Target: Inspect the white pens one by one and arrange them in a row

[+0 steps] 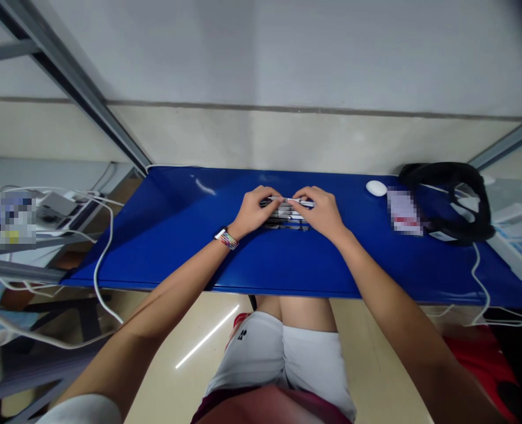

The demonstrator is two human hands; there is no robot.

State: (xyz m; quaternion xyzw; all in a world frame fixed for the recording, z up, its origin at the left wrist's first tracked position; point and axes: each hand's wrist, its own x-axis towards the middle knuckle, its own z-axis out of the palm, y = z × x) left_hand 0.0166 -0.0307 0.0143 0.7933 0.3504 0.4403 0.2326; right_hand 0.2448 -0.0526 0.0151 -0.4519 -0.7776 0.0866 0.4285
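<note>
On the blue tabletop, several slim white-and-dark sticks that look like pens [286, 215] lie sideways in a row, one below another. My left hand [260, 207] pinches the left end of the farthest white pen [297, 201], its fingers curled at the far side of the row. At that pen's right end, my right hand [320, 207] is closed the same way, thumb and fingertips together. The two hands nearly meet at the pen's middle. Parts of the row's ends are hidden behind my fingers. A patterned band circles my left wrist.
A white computer mouse [376, 188], a blurred pink packet [405, 212] and a black ring-shaped headset or strap [449, 203] sit at the right. White cables [104, 253] hang over the left edge. Metal posts [88, 100] stand on both sides, with a wall behind.
</note>
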